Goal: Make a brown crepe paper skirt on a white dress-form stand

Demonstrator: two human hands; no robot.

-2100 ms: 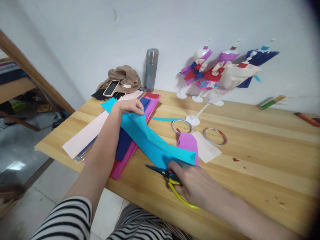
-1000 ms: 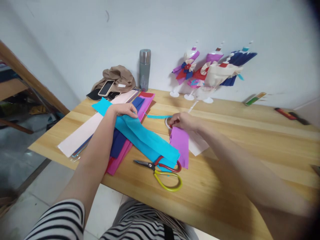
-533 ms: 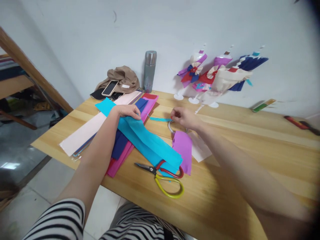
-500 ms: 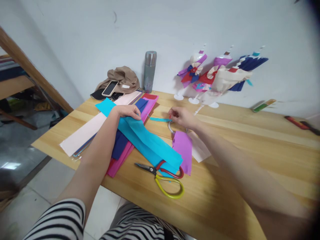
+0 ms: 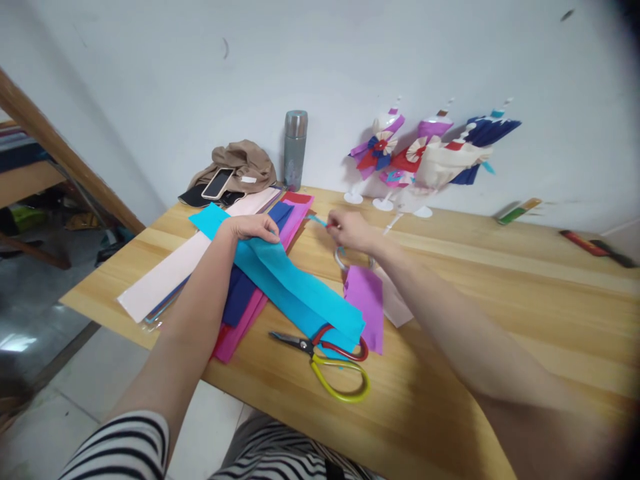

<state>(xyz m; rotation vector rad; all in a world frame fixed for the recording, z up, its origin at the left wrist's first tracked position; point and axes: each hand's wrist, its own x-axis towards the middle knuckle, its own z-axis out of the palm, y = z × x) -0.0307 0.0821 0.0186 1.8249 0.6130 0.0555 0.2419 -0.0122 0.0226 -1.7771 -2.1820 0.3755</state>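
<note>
My left hand is closed, pinching the long bright blue crepe paper, which lies folded lengthwise across the stacked sheets. My right hand is closed on a thin blue paper strip, lifted over the table; a small red spot shows at its fingertips. Scissors with one red and one yellow handle lie near the front edge, their red handle over the blue paper's end. Below my right hand are a tape ring, partly hidden, a purple paper piece and a whitish sheet.
Under the blue paper lie navy, magenta and pale pink sheets. Behind stand a grey flask, a brown cloth with a phone, and several decorated stands. A red-and-black tool lies far right.
The scissors went from my right hand onto the table. My right hand then reached to the thin blue strip and has now picked it up, moving slightly left. My left hand keeps its pinch.
</note>
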